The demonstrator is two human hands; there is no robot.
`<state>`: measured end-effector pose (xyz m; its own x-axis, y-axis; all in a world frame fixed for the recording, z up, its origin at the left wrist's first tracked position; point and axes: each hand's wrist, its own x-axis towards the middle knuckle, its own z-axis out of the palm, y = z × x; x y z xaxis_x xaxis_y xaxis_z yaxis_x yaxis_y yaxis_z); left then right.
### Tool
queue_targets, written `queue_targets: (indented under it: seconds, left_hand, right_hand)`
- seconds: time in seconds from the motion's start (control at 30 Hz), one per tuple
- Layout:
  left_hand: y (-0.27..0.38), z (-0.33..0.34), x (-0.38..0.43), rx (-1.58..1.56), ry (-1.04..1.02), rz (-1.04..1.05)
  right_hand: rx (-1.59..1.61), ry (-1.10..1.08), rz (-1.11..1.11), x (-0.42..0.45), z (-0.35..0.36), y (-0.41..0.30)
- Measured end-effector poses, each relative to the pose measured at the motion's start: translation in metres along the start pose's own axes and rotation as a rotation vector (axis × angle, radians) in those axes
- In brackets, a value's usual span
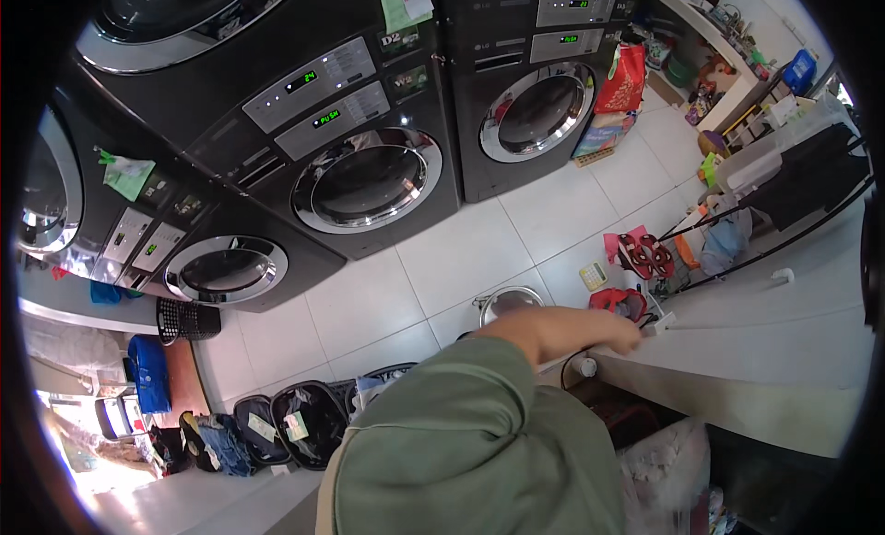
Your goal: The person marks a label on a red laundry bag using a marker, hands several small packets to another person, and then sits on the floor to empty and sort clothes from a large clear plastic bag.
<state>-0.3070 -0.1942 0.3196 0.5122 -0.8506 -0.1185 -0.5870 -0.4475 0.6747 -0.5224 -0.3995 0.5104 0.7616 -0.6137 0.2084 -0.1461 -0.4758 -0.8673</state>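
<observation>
My left arm, in a short green sleeve, bends across in front of my torso. Its blurred left hand [628, 337] is at the edge of a white counter [733, 355], close to a white power strip [660, 324] with cables. Whether the fingers hold anything is unclear. A red bag-like item [617, 303] lies just beyond the hand. Past it are a pale yellow calculator [593, 276] and a pair of red-and-dark sandals [644, 255] on pink material. My right hand is out of view.
Stacked LG washers and dryers, including a front-loading washer [366, 182], line the far side of the tiled floor [463, 251]. A round metal-rimmed object [511, 301] is beyond my arm. Dark laundry baskets [309, 424] stand at left; a clear plastic bag [667, 459] is at lower right.
</observation>
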Motion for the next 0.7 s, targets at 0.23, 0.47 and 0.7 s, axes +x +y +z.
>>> queue_targets:
  seconds: [0.23, 0.47, 0.7]
  left_hand:
    - [-0.176, 0.084, -0.286, -0.098, 0.383, -0.902]
    - [-0.125, 0.163, -0.513, -0.529, 0.859, -1.693]
    - [0.001, 0.301, -0.583, -0.717, 0.800, -1.853]
  right_hand:
    - [-0.014, -0.101, -0.011, -0.028, 0.046, -0.037]
    - [-0.046, -0.183, -0.084, -0.041, 0.065, -0.066]
    - [0.056, -0.420, -0.257, -0.036, 0.088, -0.097]
